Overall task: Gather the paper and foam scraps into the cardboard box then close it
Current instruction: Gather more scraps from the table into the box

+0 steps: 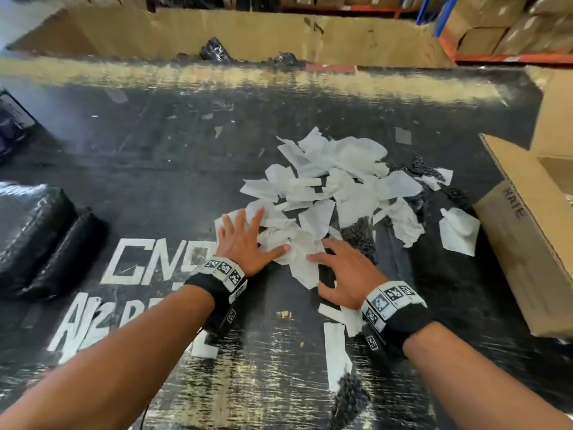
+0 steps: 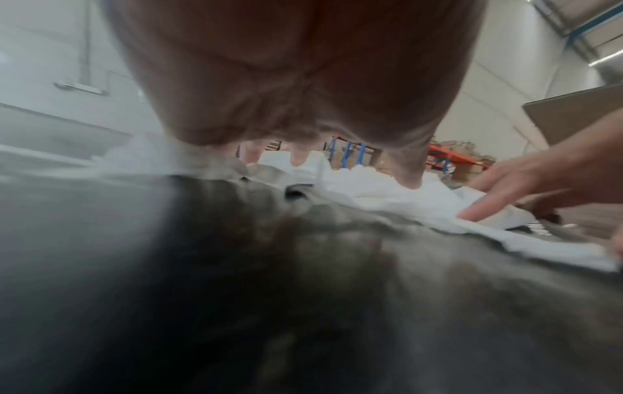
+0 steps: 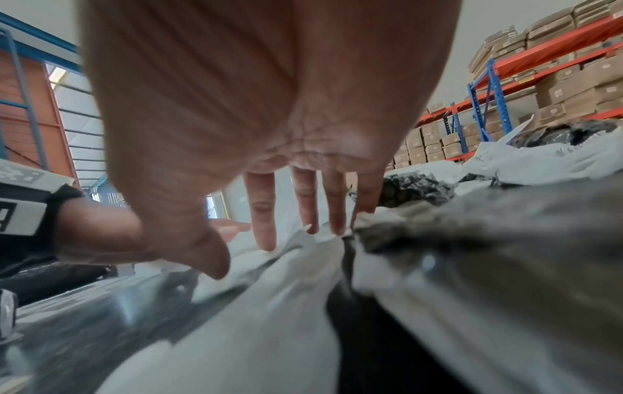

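A heap of white paper scraps (image 1: 335, 184) mixed with dark foam bits (image 1: 361, 235) lies on the black table (image 1: 155, 169). My left hand (image 1: 245, 240) lies flat with fingers spread on the heap's near left edge. My right hand (image 1: 344, 268) is spread palm down on scraps at the near edge, fingers straight in the right wrist view (image 3: 303, 213). The left wrist view shows my left hand (image 2: 303, 149) touching paper (image 2: 387, 194). The cardboard box (image 1: 533, 231) stands at the right, top open. More paper strips (image 1: 336, 352) lie under my right wrist.
Black wrapped bundles (image 1: 34, 237) sit at the table's left edge. A large cardboard bin (image 1: 217, 32) with dark bags stands behind the table. Shelves of stacked cartons (image 3: 539, 88) fill the background. Small paper flecks (image 1: 217, 116) dot the far part of the table.
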